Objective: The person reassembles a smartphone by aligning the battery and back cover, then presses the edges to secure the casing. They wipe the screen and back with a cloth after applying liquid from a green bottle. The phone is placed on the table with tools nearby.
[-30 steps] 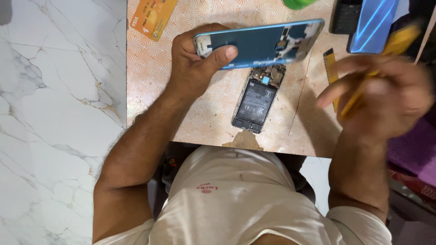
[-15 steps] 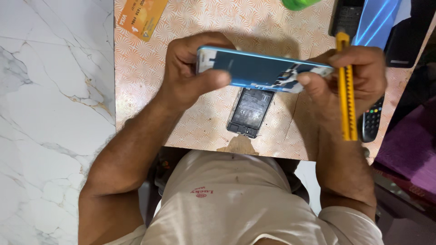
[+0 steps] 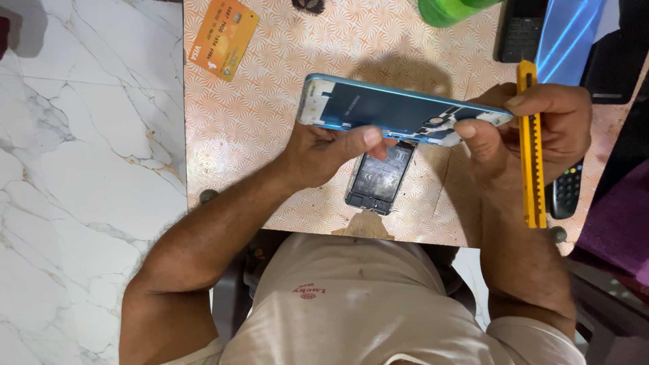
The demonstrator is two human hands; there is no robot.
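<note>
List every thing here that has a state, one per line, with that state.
Blue phone back cover: detached, held off the table in both hands.
Opened phone body: flat on table, insides exposed.
Yellow utility knife: gripped in right hand.
Left hand: thumb on cover's edge.
Orange card: lying flat.

One head-worn camera looks steeply down, close above the small table [image 3: 270,122]

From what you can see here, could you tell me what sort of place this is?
Probably a small phone-repair table at home: a blue phone back held in both hands, an opened phone on the patterned table, marble floor beside.
</note>
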